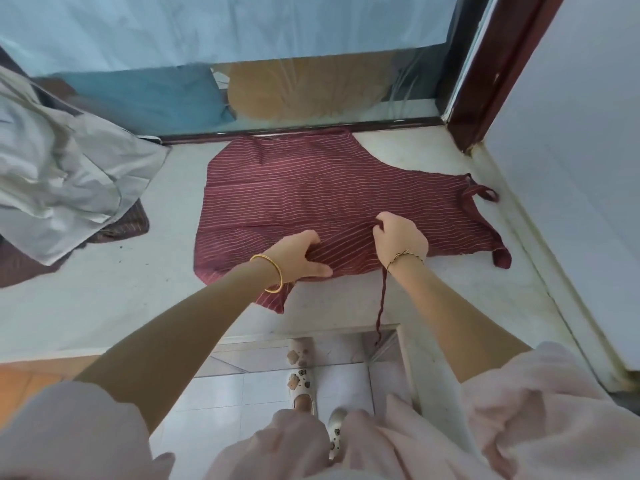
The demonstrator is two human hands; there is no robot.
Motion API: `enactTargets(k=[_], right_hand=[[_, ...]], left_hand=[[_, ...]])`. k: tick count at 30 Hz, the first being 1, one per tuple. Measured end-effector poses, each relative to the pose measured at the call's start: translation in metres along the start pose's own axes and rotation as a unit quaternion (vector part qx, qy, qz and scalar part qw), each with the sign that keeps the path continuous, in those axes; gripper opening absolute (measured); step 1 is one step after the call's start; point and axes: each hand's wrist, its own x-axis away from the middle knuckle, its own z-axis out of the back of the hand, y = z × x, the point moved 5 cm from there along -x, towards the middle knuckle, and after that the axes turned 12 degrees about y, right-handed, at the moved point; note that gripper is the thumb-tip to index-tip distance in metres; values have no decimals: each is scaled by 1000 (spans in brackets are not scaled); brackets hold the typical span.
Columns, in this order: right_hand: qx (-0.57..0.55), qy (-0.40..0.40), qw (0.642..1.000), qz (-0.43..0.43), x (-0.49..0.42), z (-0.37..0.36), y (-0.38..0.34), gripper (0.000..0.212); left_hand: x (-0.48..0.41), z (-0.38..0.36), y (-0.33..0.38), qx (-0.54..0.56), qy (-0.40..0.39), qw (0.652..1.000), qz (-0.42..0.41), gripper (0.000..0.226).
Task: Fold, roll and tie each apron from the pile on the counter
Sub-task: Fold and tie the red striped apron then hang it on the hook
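Note:
A dark red apron [322, 188] with thin pale stripes lies spread flat on the white counter [138, 306], its bib and neck loop [481, 194] pointing right. My left hand [301, 254] grips the near edge of the apron, thumb underneath and fingers curled on top. My right hand [398, 240] pinches a red tie string [382, 299] at the apron's near side; the string hangs down past the counter's front edge.
A heap of grey cloth [69, 174] over striped dark aprons [128, 226] lies at the left. A glass pane [277, 91] with a dark frame closes the back; a white wall [571, 168] stands right. Tiled floor and my shoes show below.

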Motion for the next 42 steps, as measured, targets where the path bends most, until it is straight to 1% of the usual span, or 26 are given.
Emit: enactTargets(k=[2,4,6,8,11,13,15,16,17,18,19,20,21,22,23,24,26,28,30,32,33,34,35,38,40,42], right_hand=[[3,-3,1000,-17,1,0,5,36],[21,-7,999,-26,3,-1,11,36],[38,-18,999,-31,4,-3,16,36],[49,-30,998,-26,6,-6,15,37],[48,-18,998,-29,2,-6,9,36],[48,0,998,-43,-4,-2,10,36],[55,20,998,-29,-10,3,9,41],[61,19,998,-10,-11,5,7,44],[72,0,997,9,-13,3,6,46],[92,-42,995,20,-15,-2,6,48],[121,-109,986,25,-16,-10,6,50],[160,-194,967,31,-15,-19,8,50],[202,-271,940,46,-11,-28,9,49],[243,-325,912,65,-10,-34,10,47],[279,-351,890,82,-12,-39,8,48],[301,-361,878,86,-15,-38,4,51],[308,-360,876,85,-28,-33,-9,55],[289,-355,886,76,-54,-29,-28,57],[265,-332,901,84,-87,-31,-48,53],[235,-266,932,69,-127,-32,-71,35],[215,-213,951,55,-145,-32,-82,22],[205,-165,963,52,-169,-36,-98,16],[202,-127,970,53,-183,-39,-105,17],[191,-64,976,80,-223,-77,-134,21],[187,-63,975,100,-238,-119,-139,31],[192,-115,964,144,-241,-166,-142,44]], left_hand=[[9,-3,-8,-94,-92,991,-8,28],[18,0,-28,-198,-132,971,15,23],[21,12,-47,-227,-78,969,57,29],[21,31,-55,-242,20,966,93,28],[23,63,-56,-334,144,925,107,28],[23,83,-65,-359,197,904,122,30],[19,96,-81,-344,199,908,130,28],[17,95,-89,-324,158,925,120,28],[15,89,-95,-305,86,943,98,28],[16,81,-100,-309,-4,947,82,27],[21,72,-104,-340,-100,931,81,28],[29,65,-107,-380,-193,900,90,32],[34,60,-111,-416,-257,867,98,43],[36,58,-113,-437,-296,843,107,56],[36,59,-115,-446,-326,826,111,64],[33,62,-116,-454,-344,815,110,65],[23,74,-119,-464,-349,805,119,59],[2,91,-124,-473,-318,811,131,54],[-23,108,-133,-455,-259,839,149,44],[-63,126,-154,-399,-170,885,167,31],[-83,134,-168,-352,-112,912,180,26],[-108,145,-182,-320,-56,929,178,25],[-122,150,-191,-301,2,937,176,23],[-168,158,-219,-306,112,927,186,20],[-194,147,-237,-316,129,922,182,22],[-216,130,-255,-300,113,934,159,22]])
